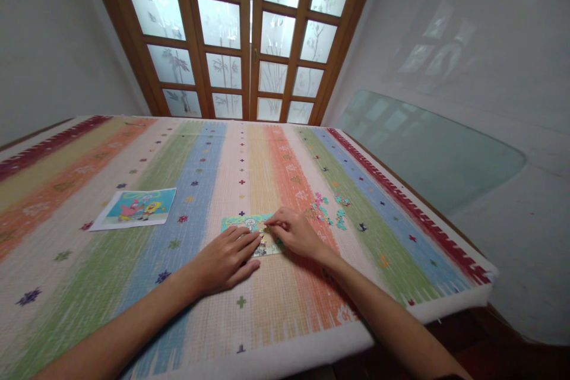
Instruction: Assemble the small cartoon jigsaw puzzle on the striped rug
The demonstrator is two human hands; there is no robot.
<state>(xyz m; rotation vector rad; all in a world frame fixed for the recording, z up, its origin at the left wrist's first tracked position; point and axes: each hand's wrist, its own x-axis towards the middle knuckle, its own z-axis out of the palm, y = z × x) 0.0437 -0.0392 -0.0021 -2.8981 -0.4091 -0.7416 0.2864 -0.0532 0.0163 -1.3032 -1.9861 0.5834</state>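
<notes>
A partly assembled jigsaw puzzle point(250, 223) with a cartoon picture lies flat on the striped cloth, largely covered by my hands. My left hand point(229, 258) rests palm down over its left part, fingers stretched out. Above the puzzle's right part, my right hand point(294, 233) has thumb and index finger pinched together at what looks like a small puzzle piece; the fingers hide most of it. Loose puzzle pieces point(321, 209), pink and teal, are scattered to the right of my right hand. A printed picture sheet point(141, 209) with cartoon figures lies to the left.
The striped cloth point(200, 320) covers a large table whose near edge point(338, 341) runs close to my forearms. Beyond the table stand wooden doors with glass panes point(222, 24). A white wall point(467, 41) rises on the right, with a greenish glass-like panel point(427, 148) beside the table.
</notes>
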